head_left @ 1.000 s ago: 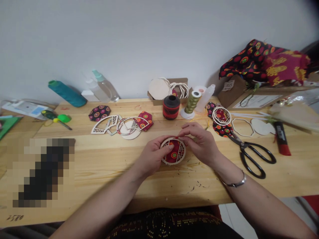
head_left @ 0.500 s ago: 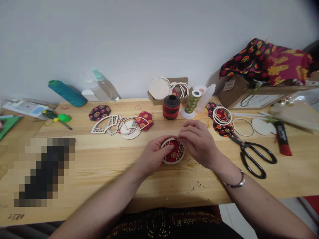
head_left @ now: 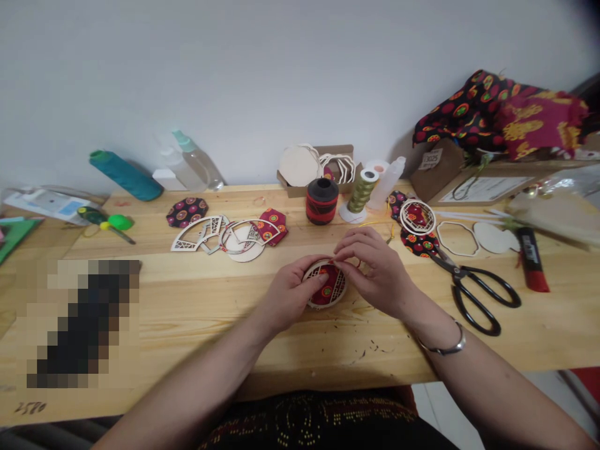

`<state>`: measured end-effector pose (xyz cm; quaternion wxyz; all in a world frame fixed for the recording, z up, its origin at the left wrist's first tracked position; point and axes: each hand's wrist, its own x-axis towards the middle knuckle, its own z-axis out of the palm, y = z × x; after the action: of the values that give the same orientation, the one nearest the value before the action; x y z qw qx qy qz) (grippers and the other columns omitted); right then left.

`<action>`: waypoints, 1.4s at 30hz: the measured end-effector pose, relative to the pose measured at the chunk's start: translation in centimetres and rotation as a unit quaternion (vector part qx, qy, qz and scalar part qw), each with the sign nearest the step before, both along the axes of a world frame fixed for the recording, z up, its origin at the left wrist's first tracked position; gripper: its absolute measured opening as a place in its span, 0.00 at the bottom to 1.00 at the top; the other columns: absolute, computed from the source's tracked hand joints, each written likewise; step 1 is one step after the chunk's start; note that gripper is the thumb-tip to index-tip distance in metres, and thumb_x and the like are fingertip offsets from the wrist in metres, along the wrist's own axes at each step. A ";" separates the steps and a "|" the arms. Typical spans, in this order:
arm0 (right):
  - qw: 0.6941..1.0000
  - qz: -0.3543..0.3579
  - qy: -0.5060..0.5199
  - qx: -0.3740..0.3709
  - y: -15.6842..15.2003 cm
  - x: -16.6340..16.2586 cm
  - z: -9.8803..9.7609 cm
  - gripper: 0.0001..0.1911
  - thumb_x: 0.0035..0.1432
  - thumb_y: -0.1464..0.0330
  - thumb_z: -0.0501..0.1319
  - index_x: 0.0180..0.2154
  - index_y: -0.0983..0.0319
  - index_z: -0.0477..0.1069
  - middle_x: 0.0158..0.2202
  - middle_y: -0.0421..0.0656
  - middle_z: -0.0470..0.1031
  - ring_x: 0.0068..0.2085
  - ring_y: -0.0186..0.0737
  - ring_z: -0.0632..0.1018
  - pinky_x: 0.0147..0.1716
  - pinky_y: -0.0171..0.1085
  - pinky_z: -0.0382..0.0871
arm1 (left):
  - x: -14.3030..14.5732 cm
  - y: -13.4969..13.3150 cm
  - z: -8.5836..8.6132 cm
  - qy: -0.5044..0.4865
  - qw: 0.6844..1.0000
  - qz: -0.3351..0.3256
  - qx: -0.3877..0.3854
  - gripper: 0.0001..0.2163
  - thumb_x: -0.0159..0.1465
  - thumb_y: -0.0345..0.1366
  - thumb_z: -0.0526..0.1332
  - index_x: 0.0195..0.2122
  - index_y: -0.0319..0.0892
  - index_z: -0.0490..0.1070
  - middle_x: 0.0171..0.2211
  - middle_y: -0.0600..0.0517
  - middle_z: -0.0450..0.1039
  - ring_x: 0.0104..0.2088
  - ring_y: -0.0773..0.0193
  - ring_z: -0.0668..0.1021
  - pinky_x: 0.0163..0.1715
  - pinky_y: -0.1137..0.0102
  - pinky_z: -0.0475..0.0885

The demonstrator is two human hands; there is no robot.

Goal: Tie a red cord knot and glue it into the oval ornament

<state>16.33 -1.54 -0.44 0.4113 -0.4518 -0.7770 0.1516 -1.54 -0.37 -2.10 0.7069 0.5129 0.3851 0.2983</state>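
Observation:
My left hand [head_left: 288, 294] grips a round wooden lattice ornament [head_left: 334, 290] by its left side, thumb lying across the front. Dark red patterned fabric shows behind the pale cut-out frame. At the ornament's upper edge, the thumb and index finger of my right hand [head_left: 377, 272] are pinched together. Whatever is between those fingertips is too small to make out. Just beyond the hands stand a spool of red and black thread [head_left: 322, 205] and a cone of green thread [head_left: 362, 194]. A pair of black-handled scissors [head_left: 469, 284] lies right of my right wrist.
Wooden frames [head_left: 197, 237] and a fabric-covered octagon [head_left: 187, 212] lie at the left. A box of wooden blanks [head_left: 300, 167], a teal thread cone [head_left: 125, 175] and spray bottles [head_left: 199, 164] line the wall. Glue [head_left: 532, 259] and a fabric-topped box [head_left: 492, 184] are at right.
My right fingers have shifted slightly at the ornament's upper edge, with the index finger and thumb more visibly pinched. The ornament and my left hand stay almost in place.

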 end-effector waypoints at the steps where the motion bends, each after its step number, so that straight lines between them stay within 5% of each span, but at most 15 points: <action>1: 1.000 -0.001 0.006 -0.004 0.0 0.0 0.0 0.07 0.53 0.76 0.58 0.30 0.59 0.69 0.33 0.43 0.74 0.40 0.41 0.72 0.42 0.45 0.67 | 0.0 0.0 0.0 0.001 1.000 -0.003 0.002 0.14 0.58 0.36 0.61 0.46 0.42 0.72 0.43 0.48 0.76 0.42 0.61 0.75 0.44 0.65 0.69; 8: 0.996 -0.022 0.061 -0.053 -0.2 -0.1 0.2 0.05 0.52 0.75 0.60 0.31 0.60 0.70 0.35 0.43 0.74 0.40 0.40 0.73 0.42 0.44 0.67 | -0.1 -0.1 -0.1 -0.001 1.000 -0.011 0.013 0.15 0.59 0.36 0.61 0.48 0.43 0.71 0.45 0.48 0.75 0.44 0.60 0.75 0.46 0.64 0.69; 17: 0.958 -0.039 0.153 -0.239 -0.3 0.0 0.4 0.12 0.51 0.71 0.61 0.41 0.62 0.69 0.35 0.43 0.75 0.38 0.37 0.75 0.39 0.39 0.71 | -0.1 -0.2 -0.2 -0.017 1.000 -0.023 0.012 0.15 0.60 0.36 0.60 0.49 0.45 0.70 0.47 0.49 0.75 0.45 0.60 0.75 0.46 0.64 0.69; 32: 0.946 -0.044 0.169 -0.273 -0.2 0.0 0.3 0.12 0.50 0.71 0.61 0.39 0.63 0.71 0.32 0.42 0.75 0.34 0.35 0.76 0.35 0.37 0.71 | 0.3 -0.4 0.1 -0.075 0.996 0.012 -0.039 0.18 0.58 0.31 0.62 0.49 0.46 0.62 0.37 0.54 0.75 0.36 0.66 0.77 0.39 0.68 0.72; 42: 0.948 -0.035 0.161 -0.271 -0.2 0.1 0.2 0.12 0.50 0.71 0.60 0.40 0.63 0.70 0.32 0.42 0.75 0.35 0.35 0.75 0.37 0.38 0.70 | 0.4 -0.4 0.0 -0.078 0.997 0.011 -0.018 0.11 0.57 0.30 0.62 0.41 0.44 0.68 0.34 0.55 0.74 0.35 0.67 0.76 0.36 0.71 0.71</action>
<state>16.46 -1.72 -0.19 0.3975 -0.5425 -0.6142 0.4129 -1.12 -0.72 -2.11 0.7406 0.4711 0.3397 0.3379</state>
